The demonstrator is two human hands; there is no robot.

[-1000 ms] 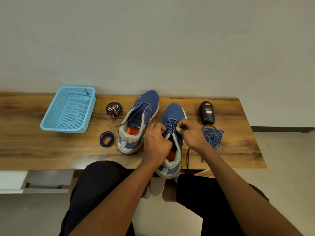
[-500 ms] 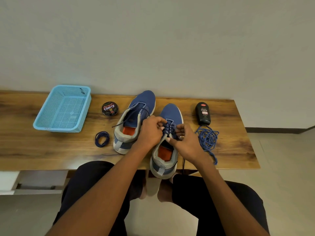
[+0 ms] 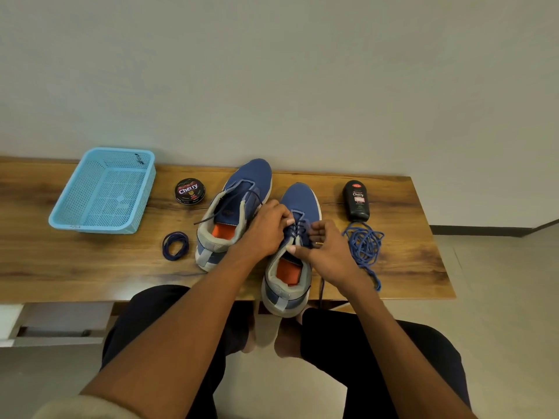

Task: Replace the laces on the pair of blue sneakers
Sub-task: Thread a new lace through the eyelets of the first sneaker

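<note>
On the table [image 3: 90, 267], both hands pinch the lace [image 3: 298, 229] atop the right sneaker [image 3: 299, 201]; left hand [image 3: 266, 228], right hand [image 3: 329, 252].

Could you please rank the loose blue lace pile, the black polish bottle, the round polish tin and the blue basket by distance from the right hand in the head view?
From the right hand:
1. Loose blue lace pile, just to its right.
2. Black polish bottle, behind the pile.
3. Round polish tin, left of both sneakers.
4. Blue basket, far left.
</note>
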